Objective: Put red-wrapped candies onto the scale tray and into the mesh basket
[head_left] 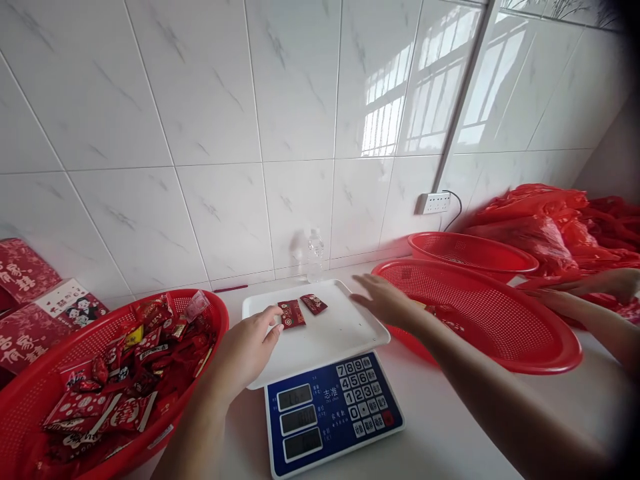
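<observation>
Two red packets lie on the white tray [327, 327] of a digital scale [333, 413]. My left hand [257, 343] is over the tray's left part, thumb and forefinger apart at the left edge of the nearer packet [291, 314], holding nothing that I can see. The other packet [314, 304] rests just right of it. Over the right rim of the tray, my right hand [383, 297] is open with its fingers spread, near the big red basket [530, 320]. A red basket [220, 320] full of small red packets stands at the left.
A clear bottle [315, 253] stands behind the tray by the tiled wall. Another red basket [480, 250] and red plastic bags [540, 227] are at the back right. Another person's hands [555, 303] reach in from the right. Red printed boxes [45, 320] stand far left.
</observation>
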{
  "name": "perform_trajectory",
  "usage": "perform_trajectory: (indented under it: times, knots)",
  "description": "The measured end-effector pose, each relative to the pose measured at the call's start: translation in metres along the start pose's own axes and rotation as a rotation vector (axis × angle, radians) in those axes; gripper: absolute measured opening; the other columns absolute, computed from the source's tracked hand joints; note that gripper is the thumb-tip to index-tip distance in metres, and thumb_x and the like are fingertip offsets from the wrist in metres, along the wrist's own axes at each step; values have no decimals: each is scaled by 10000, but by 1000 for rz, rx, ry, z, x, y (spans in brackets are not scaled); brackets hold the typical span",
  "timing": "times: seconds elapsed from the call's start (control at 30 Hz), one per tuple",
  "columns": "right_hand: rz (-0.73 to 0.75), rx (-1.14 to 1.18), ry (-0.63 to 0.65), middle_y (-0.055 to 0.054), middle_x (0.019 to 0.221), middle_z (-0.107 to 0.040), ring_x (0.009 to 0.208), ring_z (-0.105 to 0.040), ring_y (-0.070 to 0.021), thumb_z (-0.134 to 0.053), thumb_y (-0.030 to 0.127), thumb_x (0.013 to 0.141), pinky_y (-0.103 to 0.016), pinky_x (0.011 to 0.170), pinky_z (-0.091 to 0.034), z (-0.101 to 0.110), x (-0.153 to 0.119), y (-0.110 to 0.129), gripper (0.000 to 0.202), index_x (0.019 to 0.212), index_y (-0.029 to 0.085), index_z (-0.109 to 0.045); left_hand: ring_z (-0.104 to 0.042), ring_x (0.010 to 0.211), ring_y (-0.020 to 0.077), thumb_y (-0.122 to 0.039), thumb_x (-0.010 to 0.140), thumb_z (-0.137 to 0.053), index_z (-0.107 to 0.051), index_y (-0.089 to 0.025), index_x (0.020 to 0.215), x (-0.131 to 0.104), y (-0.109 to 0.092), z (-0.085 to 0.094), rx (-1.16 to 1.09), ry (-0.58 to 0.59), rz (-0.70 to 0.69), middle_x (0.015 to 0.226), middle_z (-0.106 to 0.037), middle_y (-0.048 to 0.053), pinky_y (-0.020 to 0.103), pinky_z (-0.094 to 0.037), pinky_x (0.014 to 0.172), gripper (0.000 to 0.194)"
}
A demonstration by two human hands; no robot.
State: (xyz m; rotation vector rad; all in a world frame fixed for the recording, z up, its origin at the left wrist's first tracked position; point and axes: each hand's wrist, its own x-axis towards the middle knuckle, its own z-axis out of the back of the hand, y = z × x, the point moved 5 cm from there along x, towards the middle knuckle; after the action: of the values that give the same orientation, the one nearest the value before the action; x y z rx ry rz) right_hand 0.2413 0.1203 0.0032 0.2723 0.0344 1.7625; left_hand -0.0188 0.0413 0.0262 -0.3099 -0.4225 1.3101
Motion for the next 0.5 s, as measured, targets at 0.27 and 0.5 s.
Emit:
perform_trajectory:
  times: [0.27, 0.5]
  knots:
    - [162, 96, 272, -211, 1295, -483, 1211, -400, -381, -281, 606, 861, -524, 881, -352, -51, 38, 119, 668, 1381, 193, -361, -606, 1009, 218, -410, 869, -371, -508, -304, 1198, -1, 4, 0, 4, -10, 23, 1135, -646, 53, 298, -432, 780, 372]
    - [445, 119, 192, -122, 1243, -518, 1119, -459, -285, -375, 318, 894, -453, 888, -351, -57, 24, 146, 366, 1221, 254, -525, -592, 1041, 218, -421, 865, -386, -516, -317, 1171, 2, 3, -3, -22, 1, -5, 1162, -636, 33, 304, -436, 795, 349]
